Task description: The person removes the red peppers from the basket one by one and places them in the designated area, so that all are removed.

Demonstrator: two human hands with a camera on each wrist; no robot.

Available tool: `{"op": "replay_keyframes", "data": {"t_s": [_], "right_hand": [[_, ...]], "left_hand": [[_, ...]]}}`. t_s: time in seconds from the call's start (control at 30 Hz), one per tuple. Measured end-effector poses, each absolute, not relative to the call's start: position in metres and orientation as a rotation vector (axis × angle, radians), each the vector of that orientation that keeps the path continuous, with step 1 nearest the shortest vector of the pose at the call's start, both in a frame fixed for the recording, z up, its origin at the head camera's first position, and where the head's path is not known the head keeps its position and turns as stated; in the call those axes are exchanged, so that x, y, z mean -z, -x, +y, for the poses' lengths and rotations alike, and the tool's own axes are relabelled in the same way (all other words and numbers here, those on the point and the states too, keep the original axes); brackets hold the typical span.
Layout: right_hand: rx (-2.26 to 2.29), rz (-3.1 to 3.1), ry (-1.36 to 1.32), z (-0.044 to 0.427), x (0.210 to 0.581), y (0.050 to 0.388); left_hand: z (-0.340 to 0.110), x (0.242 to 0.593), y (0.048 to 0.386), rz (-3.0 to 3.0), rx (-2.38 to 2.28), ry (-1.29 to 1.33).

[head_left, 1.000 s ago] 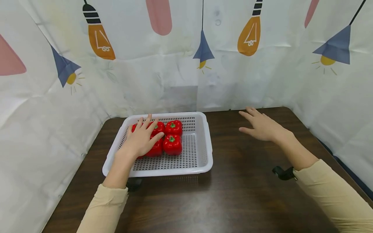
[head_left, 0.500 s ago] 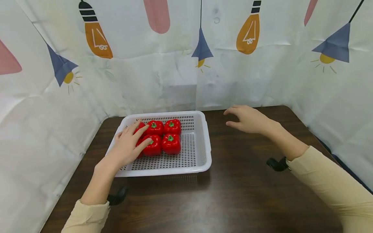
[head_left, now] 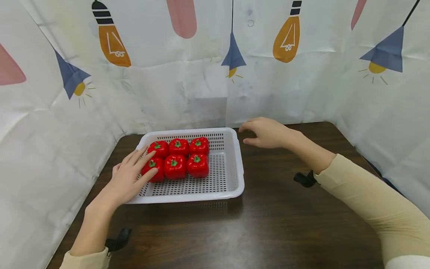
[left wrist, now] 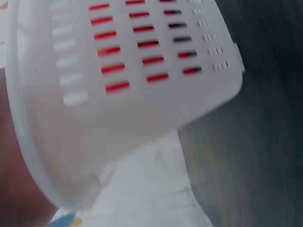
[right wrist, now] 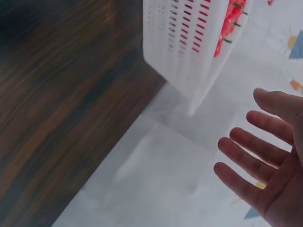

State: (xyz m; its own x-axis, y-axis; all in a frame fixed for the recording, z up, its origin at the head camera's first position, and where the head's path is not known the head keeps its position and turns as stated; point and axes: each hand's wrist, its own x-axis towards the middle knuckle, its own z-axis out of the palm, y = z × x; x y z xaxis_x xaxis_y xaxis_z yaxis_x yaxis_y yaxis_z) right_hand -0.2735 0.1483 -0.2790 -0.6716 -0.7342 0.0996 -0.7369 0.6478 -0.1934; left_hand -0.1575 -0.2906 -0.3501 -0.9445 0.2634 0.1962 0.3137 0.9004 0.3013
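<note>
A white plastic basket [head_left: 217, 172] with slotted walls holds several red bell peppers [head_left: 197, 165] with green stems, set in two rows toward its left side. My left hand [head_left: 125, 182] lies across the basket's left end, fingers spread and fairly straight; the head view does not settle whether it touches the rim. In the left wrist view, the basket's wall [left wrist: 128, 113] fills much of the picture, with part of the hand [left wrist: 21, 184] beyond the rim. Just right of the basket, my right hand [head_left: 267, 132] hovers with fingers relaxed, apart from it, as the right wrist view also shows.
A dark brown wooden table [head_left: 268, 220] carries the basket near its back edge. White cloth [head_left: 161, 93] printed with lamps and bulbs hangs behind and along both sides. Each wrist wears a black camera mount, such as the right one [head_left: 305, 179].
My left hand has moved left and toward me, from above the peppers to the basket's left end, uncovering more peppers. My right hand has moved left, closer to the basket.
</note>
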Motion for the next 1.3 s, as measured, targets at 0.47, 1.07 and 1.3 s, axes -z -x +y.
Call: {"op": "replay_keyframes", "data": {"t_s": [0.47,1.07,1.3], "right_hand": [[-0.272,-2.873,-1.374,0.089,0.278,0.272],[-0.308,-2.863,-1.710,0.035,0.281,0.282],[-0.261,-2.930,-1.749,0.016,0.288,0.280]], "left_hand": [[-0.323,0.361,0.133,-2.918,0.687,0.387],[-0.355,0.380,0.112,-2.770,0.802,0.475],[-0.360,0.383,0.111,-2.779,0.824,0.502]]}}
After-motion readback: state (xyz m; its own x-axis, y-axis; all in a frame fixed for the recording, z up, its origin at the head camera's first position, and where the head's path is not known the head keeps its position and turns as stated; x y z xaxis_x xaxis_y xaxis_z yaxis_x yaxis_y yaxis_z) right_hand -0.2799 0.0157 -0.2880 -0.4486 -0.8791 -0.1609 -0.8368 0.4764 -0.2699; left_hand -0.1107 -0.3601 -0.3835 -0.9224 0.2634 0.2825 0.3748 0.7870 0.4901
